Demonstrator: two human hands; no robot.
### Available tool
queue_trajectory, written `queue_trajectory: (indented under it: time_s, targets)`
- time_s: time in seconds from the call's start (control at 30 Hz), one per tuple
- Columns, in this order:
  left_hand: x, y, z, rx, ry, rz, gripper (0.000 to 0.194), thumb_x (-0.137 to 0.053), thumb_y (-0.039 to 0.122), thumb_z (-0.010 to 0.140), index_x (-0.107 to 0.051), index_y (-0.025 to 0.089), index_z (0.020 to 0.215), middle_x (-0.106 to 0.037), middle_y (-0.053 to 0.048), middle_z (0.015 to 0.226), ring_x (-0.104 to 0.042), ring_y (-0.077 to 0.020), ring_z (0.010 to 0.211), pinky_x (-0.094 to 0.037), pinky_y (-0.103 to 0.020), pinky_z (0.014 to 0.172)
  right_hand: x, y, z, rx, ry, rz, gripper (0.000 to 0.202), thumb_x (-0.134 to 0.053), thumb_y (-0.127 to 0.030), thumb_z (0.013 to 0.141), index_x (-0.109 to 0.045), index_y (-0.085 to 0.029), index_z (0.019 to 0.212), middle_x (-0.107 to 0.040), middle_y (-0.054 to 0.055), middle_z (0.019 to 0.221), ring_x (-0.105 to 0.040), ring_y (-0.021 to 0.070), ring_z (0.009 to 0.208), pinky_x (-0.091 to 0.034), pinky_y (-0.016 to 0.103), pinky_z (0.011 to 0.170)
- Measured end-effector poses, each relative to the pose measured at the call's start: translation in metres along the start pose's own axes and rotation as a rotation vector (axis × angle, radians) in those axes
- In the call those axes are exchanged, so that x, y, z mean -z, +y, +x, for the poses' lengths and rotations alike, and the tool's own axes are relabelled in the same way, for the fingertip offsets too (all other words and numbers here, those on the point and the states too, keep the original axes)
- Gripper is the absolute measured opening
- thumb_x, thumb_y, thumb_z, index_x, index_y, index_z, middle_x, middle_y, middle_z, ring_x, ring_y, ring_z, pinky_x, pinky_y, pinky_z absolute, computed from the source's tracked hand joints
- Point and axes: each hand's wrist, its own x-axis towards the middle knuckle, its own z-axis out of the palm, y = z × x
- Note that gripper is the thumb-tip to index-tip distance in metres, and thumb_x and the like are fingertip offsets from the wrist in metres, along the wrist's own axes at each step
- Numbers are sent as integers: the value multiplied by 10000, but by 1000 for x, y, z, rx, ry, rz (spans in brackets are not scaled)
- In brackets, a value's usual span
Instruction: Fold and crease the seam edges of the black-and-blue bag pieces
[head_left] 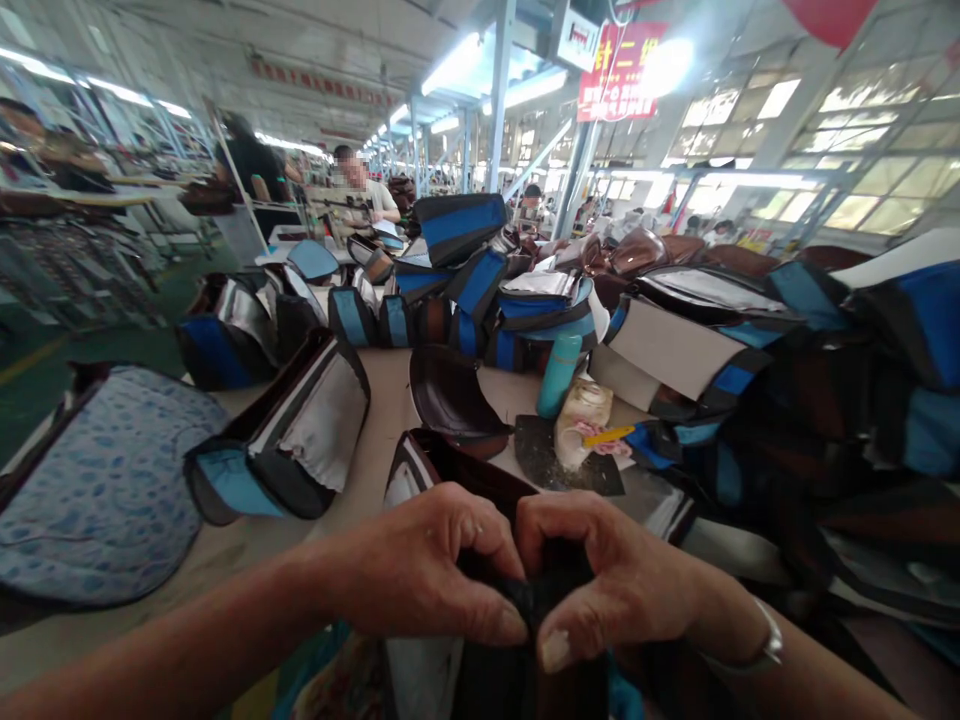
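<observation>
A dark bag piece (499, 680) with a whitish lining panel lies at the near edge of the table, low in the middle of the view. My left hand (431, 570) pinches its dark edge between thumb and fingers. Close beside it, my right hand (611, 575) pinches the same edge from the other side, fingertips nearly touching. The right wrist wears a silver bangle (769, 635). Just beyond my hands, a dark brown curved piece (457, 400) rests on the table.
A teal bottle (559, 375), a yellow-handled tool (609, 436) and a dark mat (536, 455) stand or lie beyond the hands. Blue-black bags (465, 230) are heaped behind and right. A blue-patterned bag (112, 480) lies left. A person (367, 185) sits farther back.
</observation>
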Motion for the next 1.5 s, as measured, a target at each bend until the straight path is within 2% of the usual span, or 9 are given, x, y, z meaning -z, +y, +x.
queue_trajectory:
  time_s: [0.2, 0.33, 0.57, 0.8, 1.0, 1.13, 1.23, 1.33, 1.5]
  targets:
    - [-6, -1, 0, 74, 59, 71, 103, -711, 241, 737, -707, 139, 727, -631, -7, 785, -587, -153, 751, -407, -232, 638, -7, 4, -4, 35, 31, 35, 289, -786, -378, 778, -602, -155, 782, -574, -28, 764, -465, 89, 698, -362, 242, 635]
    - [-6, -2, -2, 123, 63, 70, 76, -682, 218, 708, -706, 151, 734, -619, -1, 783, -572, -149, 739, -399, -235, 630, -7, 9, -5, 74, 11, 67, 247, -735, -371, 824, -604, -162, 805, -577, -7, 805, -487, 112, 739, -387, 271, 685]
    - [-7, 0, -2, 122, 106, 97, 305, -790, 412, 713, -635, 149, 703, -535, 29, 708, -467, -111, 655, -320, -232, 544, -4, 6, -2, 123, -9, 53, 247, -709, -392, 853, -614, -165, 824, -562, 9, 824, -516, 142, 805, -412, 298, 749]
    - [-8, 0, 1, 113, 108, 151, 70, -623, 188, 739, -634, 148, 682, -571, 25, 721, -521, -112, 677, -359, -214, 574, -3, 9, -3, 131, -27, 65, 235, -677, -372, 863, -586, -158, 831, -555, 24, 875, -494, 141, 812, -399, 314, 773]
    - [-8, 1, 4, 88, 122, 147, 80, -561, 126, 671, -631, 158, 690, -550, 32, 699, -509, -116, 665, -350, -216, 567, -5, 4, -5, -1, 70, 38, 319, -736, -447, 786, -613, -157, 834, -564, -5, 795, -465, 120, 722, -374, 267, 648]
    - [-6, 5, 5, 104, 116, 174, 76, -536, 129, 655, -602, 161, 676, -533, 33, 688, -489, -117, 667, -344, -224, 579, -11, -2, -3, -72, 185, -39, 169, -723, -303, 750, -632, -162, 770, -558, -25, 719, -435, 101, 661, -337, 238, 575]
    - [-4, 6, 4, 133, 105, 181, 43, -592, 187, 706, -623, 159, 700, -559, 24, 715, -510, -129, 699, -348, -231, 592, -14, -5, -3, -70, 237, -99, 58, -680, -215, 732, -646, -168, 740, -569, -25, 696, -453, 102, 654, -350, 234, 576]
    - [-3, 3, 5, 151, 94, 211, 167, -646, 291, 775, -601, 156, 687, -557, 22, 729, -509, -128, 702, -342, -238, 594, -15, -5, -5, -54, 256, -97, 25, -654, -176, 720, -649, -167, 742, -584, -24, 699, -474, 101, 651, -364, 237, 588]
    - [-6, -3, 7, 83, 82, 225, 142, -575, 123, 736, -511, 159, 615, -497, 46, 667, -482, -97, 660, -330, -230, 593, -19, 1, -7, -23, 283, -148, 60, -613, -130, 721, -652, -170, 743, -613, -16, 726, -519, 102, 667, -398, 238, 617]
